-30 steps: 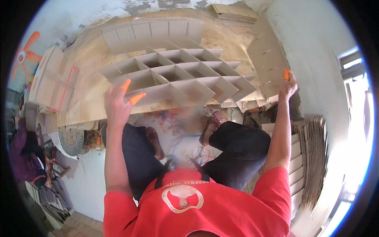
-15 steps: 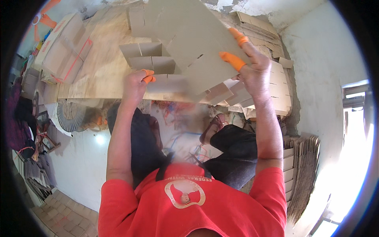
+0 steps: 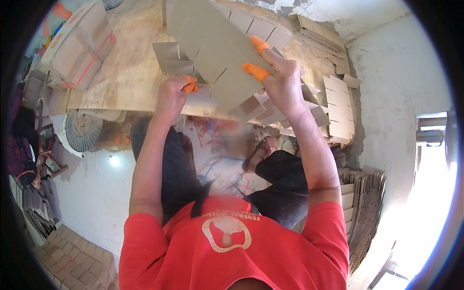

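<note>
My right hand [image 3: 282, 82], with orange covers on its fingers, grips the right edge of a large slotted cardboard sheet [image 3: 220, 63]. The sheet hangs tilted over the table, its lower edge slightly blurred. My left hand [image 3: 175, 94], also wearing orange finger covers, is closed in a pinch on a cardboard strip [image 3: 200, 94] at the table's front. Beyond that hand, upright interlocked cardboard dividers [image 3: 169, 54] stand partly hidden behind the sheet. More angled divider pieces [image 3: 275, 113] stick out below my right hand.
The wooden table [image 3: 130, 53] carries a strapped carton [image 3: 79, 48] at far left. Stacked slotted cardboard [image 3: 340, 104] lies at the right, by the wall. More cardboard stacks [image 3: 365, 208] stand on the floor at right, with bundled dividers [image 3: 72, 258] at lower left. A round fan-like part [image 3: 83, 131] sits beside the table.
My right hand has moved left and a little down with the cardboard sheet, bringing it over the dividers. My left hand has shifted slightly right and up, still pinching.
</note>
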`<state>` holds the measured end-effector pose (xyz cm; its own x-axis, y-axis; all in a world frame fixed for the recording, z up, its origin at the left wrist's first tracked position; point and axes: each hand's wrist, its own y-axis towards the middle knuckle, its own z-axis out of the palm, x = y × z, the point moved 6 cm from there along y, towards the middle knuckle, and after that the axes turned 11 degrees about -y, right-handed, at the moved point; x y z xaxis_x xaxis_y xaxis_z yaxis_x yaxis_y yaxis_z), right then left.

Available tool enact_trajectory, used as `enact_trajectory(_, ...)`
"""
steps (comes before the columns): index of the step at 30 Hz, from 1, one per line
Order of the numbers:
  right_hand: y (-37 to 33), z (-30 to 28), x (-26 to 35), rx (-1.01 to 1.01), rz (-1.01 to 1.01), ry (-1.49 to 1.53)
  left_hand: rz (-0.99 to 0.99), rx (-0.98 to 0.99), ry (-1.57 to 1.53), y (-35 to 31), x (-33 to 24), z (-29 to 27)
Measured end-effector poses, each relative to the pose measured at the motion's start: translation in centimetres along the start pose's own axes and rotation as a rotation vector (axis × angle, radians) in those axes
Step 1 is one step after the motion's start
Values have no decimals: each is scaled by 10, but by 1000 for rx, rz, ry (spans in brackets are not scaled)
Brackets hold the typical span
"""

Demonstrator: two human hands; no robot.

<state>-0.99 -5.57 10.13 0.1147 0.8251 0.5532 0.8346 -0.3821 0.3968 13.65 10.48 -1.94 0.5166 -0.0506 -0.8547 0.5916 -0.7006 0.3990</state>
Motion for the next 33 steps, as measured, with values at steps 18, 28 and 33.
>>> enact_trajectory(18, 12, 66, 8, 312, -150, -260, 22, -53, 27, 10, 2, 5)
enact_trajectory(28, 20, 64, 12, 282, -227, -171, 135, 39, 120, 1, 6, 3)
enact_trajectory(33, 23, 79, 14, 417, -216, -259, 130, -81, 122, -1, 9, -1)
